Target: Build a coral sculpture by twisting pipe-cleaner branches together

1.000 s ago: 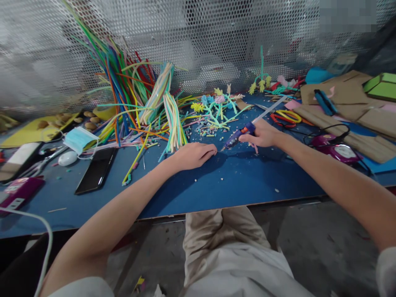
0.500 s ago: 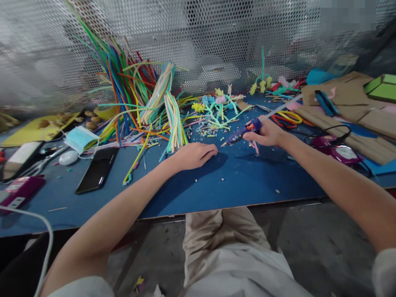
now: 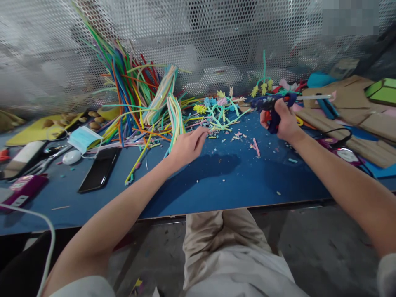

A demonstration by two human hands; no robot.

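Note:
My right hand (image 3: 283, 119) is wrapped round the handle of a dark blue glue gun (image 3: 262, 102), raised above the table with its nozzle to the left and a clear glue stick (image 3: 314, 97) out of its back. My left hand (image 3: 189, 145) is over the table beside a bundle of pastel pipe cleaners (image 3: 175, 113), its fingertips pinched together; whatever they hold is too small to make out. Beyond the hands lies a green pipe-cleaner piece with small flowers (image 3: 221, 113). A short pink piece (image 3: 256, 147) lies between the hands.
A black phone (image 3: 99, 170), a blue mask (image 3: 84, 139) and a purple device (image 3: 24, 192) are at the left. Tall pipe cleaners (image 3: 119, 88) lean on the perforated metal screen (image 3: 213, 37). Brown cardboard (image 3: 355, 99) lies at the right. Small clippings are scattered about the blue table (image 3: 222, 194).
My right hand has lifted the glue gun up and to the right, its nozzle turned away from my left hand. My left hand has risen slightly, its fingertips farther from the table's front edge.

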